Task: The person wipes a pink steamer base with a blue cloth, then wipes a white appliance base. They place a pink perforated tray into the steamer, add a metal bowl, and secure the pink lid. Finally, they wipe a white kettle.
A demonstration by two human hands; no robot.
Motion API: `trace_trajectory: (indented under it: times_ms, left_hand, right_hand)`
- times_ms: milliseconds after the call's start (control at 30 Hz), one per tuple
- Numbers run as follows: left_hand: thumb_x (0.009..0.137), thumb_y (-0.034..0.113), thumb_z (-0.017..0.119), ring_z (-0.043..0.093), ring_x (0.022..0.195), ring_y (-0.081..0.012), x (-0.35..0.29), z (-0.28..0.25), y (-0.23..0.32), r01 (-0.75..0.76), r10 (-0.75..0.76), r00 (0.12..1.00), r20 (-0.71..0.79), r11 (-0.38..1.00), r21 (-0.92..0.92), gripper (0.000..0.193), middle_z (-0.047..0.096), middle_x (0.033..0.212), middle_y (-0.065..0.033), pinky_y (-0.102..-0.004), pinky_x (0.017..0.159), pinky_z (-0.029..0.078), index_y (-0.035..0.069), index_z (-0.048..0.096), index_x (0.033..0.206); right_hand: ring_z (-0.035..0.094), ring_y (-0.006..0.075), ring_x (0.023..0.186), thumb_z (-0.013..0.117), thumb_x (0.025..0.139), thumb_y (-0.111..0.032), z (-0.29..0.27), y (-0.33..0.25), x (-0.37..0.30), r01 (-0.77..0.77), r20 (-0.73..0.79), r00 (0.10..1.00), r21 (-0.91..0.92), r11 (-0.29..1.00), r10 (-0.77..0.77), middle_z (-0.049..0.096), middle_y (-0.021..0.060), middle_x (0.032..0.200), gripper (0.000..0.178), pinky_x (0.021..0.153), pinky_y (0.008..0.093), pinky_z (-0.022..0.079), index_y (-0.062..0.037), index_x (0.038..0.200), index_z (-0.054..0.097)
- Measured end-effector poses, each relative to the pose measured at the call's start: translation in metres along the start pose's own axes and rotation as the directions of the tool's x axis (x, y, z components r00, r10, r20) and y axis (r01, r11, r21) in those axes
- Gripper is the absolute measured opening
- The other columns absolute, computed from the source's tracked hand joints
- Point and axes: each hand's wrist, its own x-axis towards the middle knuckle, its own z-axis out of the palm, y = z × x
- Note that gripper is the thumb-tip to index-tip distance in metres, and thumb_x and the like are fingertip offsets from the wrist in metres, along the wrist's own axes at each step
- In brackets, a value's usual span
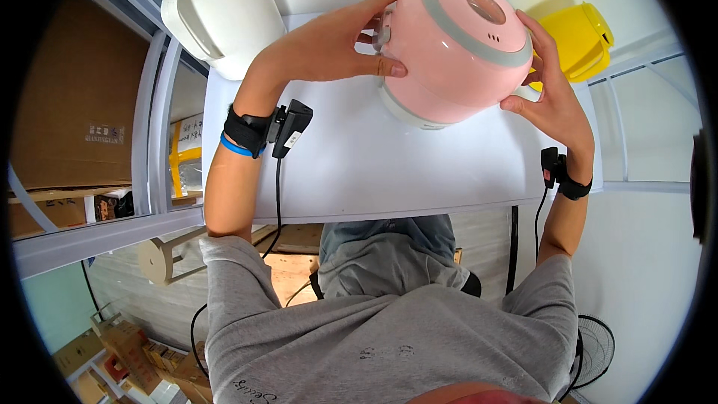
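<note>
A rounded pink rice cooker [456, 67] with a grey band, a small oval window in its lid and a pale base is at the far middle of the white table. My left hand [336, 45] grips its left side, thumb pressed on the front and the other fingers partly hidden behind. Around its right side curls my right hand [553, 86], with the thumb low and the fingers higher up. The cooker looks slightly tilted; whether its base fully touches the table, I cannot tell. Left of my left hand stands a white jug [239, 15]. Beyond my right hand is a yellow jug [576, 37].
The white table [351, 172] has its near edge in front of my lap. Black cables hang from the devices on both wrists. At left are a metal frame [146, 105] and a big cardboard box [75, 97]. A stool [157, 260] and a fan [596, 352] stand below.
</note>
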Motion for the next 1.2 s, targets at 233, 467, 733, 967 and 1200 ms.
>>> trace_trajectory:
  times_ms: [233,467,733,967,1200]
  left_hand:
    - [0.090,0.022,0.093,0.060,0.142,-0.0267,0.003,-0.002,0.017,0.120,-0.119,0.991,0.064,0.993,-0.018,0.101,0.062,0.153,-0.0129,-0.0446,0.125,0.046,0.009,0.034,0.171]
    - [0.089,0.020,0.094,0.062,0.135,-0.0236,0.000,0.003,0.014,0.061,-0.060,0.998,0.031,0.997,-0.037,0.102,0.063,0.148,-0.0106,-0.0441,0.125,0.047,0.009,0.034,0.171]
    - [0.083,0.023,0.097,0.067,0.116,-0.0258,-0.002,0.005,0.041,0.167,-0.164,0.986,-0.033,0.978,0.124,0.100,0.071,0.135,-0.0092,-0.0446,0.118,0.052,0.013,0.044,0.168]
    - [0.079,0.031,0.098,0.069,0.113,-0.0288,-0.005,0.003,0.040,0.144,-0.121,0.988,-0.094,0.945,0.293,0.099,0.074,0.133,-0.0102,-0.0428,0.109,0.056,0.015,0.051,0.164]
    - [0.078,0.039,0.100,0.069,0.110,-0.0291,-0.006,-0.003,0.063,0.245,-0.248,0.968,-0.034,0.915,0.320,0.091,0.074,0.127,-0.0128,-0.0407,0.103,0.057,0.009,0.057,0.152]
  right_hand:
    - [0.060,0.0263,0.124,0.098,0.081,-0.030,0.004,-0.011,-0.007,0.035,-0.008,0.999,-0.106,0.994,-0.036,0.057,0.0037,0.154,0.115,0.099,0.0409,0.052,-0.0203,0.173,0.030]
    - [0.057,0.0337,0.142,0.096,0.086,-0.028,0.023,0.004,-0.009,0.083,-0.062,0.995,0.172,0.982,-0.073,0.051,0.0101,0.162,0.116,0.115,0.0475,0.050,-0.0200,0.176,0.023]
    - [0.057,0.0324,0.144,0.091,0.090,-0.013,0.011,0.027,-0.005,0.060,0.035,0.997,0.270,0.961,-0.073,0.039,0.0088,0.173,0.113,0.117,0.0472,0.053,-0.0232,0.177,0.020]
    - [0.059,0.0296,0.138,0.090,0.089,-0.008,0.009,0.035,-0.001,0.069,0.036,0.996,0.288,0.955,-0.082,0.038,0.0070,0.174,0.111,0.110,0.0443,0.056,-0.0226,0.177,0.024]
    - [0.049,0.0342,0.153,0.099,0.079,-0.040,0.006,0.030,0.002,0.207,0.069,0.971,0.250,0.946,-0.231,0.032,0.0084,0.177,0.128,0.118,0.0510,0.051,-0.0205,0.177,0.019]
